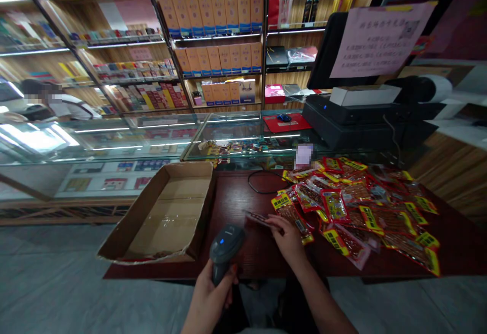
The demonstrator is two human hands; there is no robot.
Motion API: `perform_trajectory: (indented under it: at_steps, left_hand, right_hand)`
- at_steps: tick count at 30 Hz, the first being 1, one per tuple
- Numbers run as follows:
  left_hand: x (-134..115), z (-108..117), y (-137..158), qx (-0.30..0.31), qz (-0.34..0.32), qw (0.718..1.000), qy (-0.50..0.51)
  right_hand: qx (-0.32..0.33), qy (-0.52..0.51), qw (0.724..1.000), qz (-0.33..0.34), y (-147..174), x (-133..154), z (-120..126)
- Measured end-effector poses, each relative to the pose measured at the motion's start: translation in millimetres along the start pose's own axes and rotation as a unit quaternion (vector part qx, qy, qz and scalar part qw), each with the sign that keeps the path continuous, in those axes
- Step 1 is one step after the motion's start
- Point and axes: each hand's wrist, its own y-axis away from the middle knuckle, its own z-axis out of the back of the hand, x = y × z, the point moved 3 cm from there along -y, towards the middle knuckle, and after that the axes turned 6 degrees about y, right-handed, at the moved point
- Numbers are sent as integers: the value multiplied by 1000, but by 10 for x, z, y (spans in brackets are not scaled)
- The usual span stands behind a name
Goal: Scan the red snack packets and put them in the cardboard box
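Note:
My left hand [213,291] is wrapped round the handle of a dark grey barcode scanner [227,245], which has a blue light on top. To its right, my right hand [287,237] pinches a snack packet [259,217], tilted so that I see it nearly edge-on and its print is unreadable. The scanner's head is close to this packet, just left of it and lower. Right beside my right hand spreads a loose pile of snack packets [357,197] with red and yellow ends and clear middles showing brown strips.
An open cardboard box [167,212] stands on the dark red table [232,197], left of the scanner. Behind lie a glass display counter [228,126], a monitor with a pink notice [380,39] and a black cable [262,174]. Another person [61,103] is at the far left.

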Motion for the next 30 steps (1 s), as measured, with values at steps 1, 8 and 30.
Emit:
perform_trajectory:
  at_steps: [1,8,30]
  left_hand:
    - [-13,17,-10,-9,2,1000,0]
    - [-60,68,-20,-31,9,999,5]
    - [-67,229,247,8,-18,997,-77]
  right_hand:
    - [5,8,1000,11,34,8,-7]
    - [101,119,987,46,170,229,-19]
    - [62,118,991,-26,-216,211,135]
